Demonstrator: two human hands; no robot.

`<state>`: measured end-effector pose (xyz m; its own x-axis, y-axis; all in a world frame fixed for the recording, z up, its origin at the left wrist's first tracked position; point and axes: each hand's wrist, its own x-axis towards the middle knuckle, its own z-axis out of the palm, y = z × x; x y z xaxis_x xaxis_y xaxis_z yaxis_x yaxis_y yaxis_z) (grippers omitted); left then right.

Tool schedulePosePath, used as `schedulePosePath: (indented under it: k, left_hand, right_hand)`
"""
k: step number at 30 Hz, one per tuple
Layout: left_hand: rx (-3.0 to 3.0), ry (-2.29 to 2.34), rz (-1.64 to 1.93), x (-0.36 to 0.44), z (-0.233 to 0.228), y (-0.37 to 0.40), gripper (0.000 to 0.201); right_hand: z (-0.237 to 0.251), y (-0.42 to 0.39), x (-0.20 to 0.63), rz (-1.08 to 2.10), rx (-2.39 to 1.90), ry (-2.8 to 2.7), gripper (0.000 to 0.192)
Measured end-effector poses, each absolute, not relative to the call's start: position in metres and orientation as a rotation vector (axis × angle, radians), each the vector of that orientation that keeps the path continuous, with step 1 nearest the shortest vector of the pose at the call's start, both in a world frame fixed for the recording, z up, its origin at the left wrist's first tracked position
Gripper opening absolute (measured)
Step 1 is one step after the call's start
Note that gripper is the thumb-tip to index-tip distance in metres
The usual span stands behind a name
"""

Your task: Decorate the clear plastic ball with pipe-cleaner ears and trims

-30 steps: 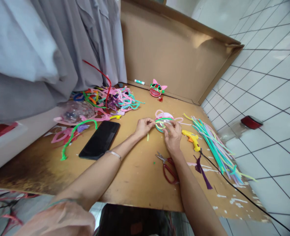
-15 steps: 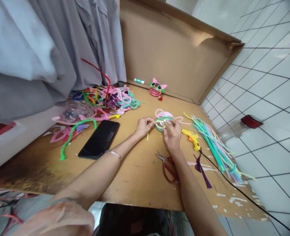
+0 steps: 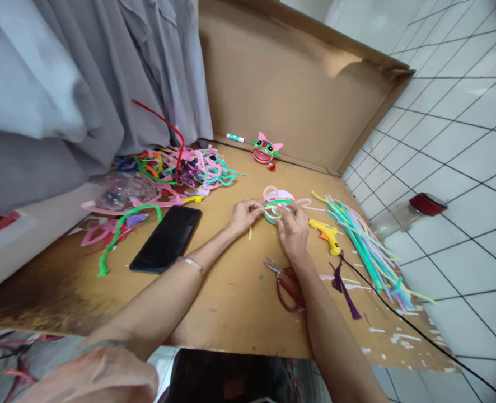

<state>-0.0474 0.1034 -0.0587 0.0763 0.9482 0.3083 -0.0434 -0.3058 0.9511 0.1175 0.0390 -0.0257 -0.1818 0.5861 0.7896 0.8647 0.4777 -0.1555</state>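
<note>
Between my hands is a round pipe-cleaner craft (image 3: 278, 196) in pink, green and yellow, with looped pink ears. My left hand (image 3: 246, 215) pinches the yellow pipe cleaner (image 3: 273, 214) at the craft's left side. On the right side, the fingers of my right hand (image 3: 294, 226) are closed on the same craft; they partly cover it. A short yellow-green scrap (image 3: 250, 233) lies below my left fingertips. Red-handled scissors (image 3: 285, 284) rest with their blades slightly apart beside my right forearm. The yellow glue gun (image 3: 326, 235) lies just right of my right hand.
Pipe cleaners (image 3: 365, 252) lie bundled at right, near a purple tassel (image 3: 345, 290) and the glue gun's black cord. At left are a black phone (image 3: 166, 239), a green pipe cleaner (image 3: 120, 232) and a tangled colourful pile (image 3: 197, 168). A finished animal face (image 3: 265, 150) stands behind.
The view has shifted slightly, so everything sits a little further left. Both hands keep their hold on the craft, with hardly any finger movement.
</note>
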Motion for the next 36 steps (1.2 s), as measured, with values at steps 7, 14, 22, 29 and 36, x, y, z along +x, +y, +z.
schedulePosePath:
  k: [7, 14, 22, 29, 36]
  left_hand:
    - [1.414, 0.942, 1.38, -0.049, -0.056, 0.102, 0.023]
    - [1.331, 0.952, 1.378, -0.048, -0.053, 0.101, 0.017]
    - [1.279, 0.961, 1.361, -0.048, -0.051, 0.1, 0.017]
    - [1.279, 1.017, 1.338, -0.048, -0.045, 0.096, 0.009]
    - [1.292, 1.033, 1.352, -0.046, -0.045, 0.095, 0.008]
  right_hand:
    - [-0.028, 0.04, 0.12, -0.455, -1.216, -1.9, 0.024]
    - [-0.028, 0.039, 0.119, -0.46, -1.228, -1.887, 0.024]
    - [-0.027, 0.038, 0.117, -0.464, -1.227, -1.89, 0.024]
    - [-0.026, 0.037, 0.117, -0.508, -1.256, -1.928, 0.026]
    - [-0.025, 0.036, 0.115, -0.503, -1.247, -1.906, 0.024]
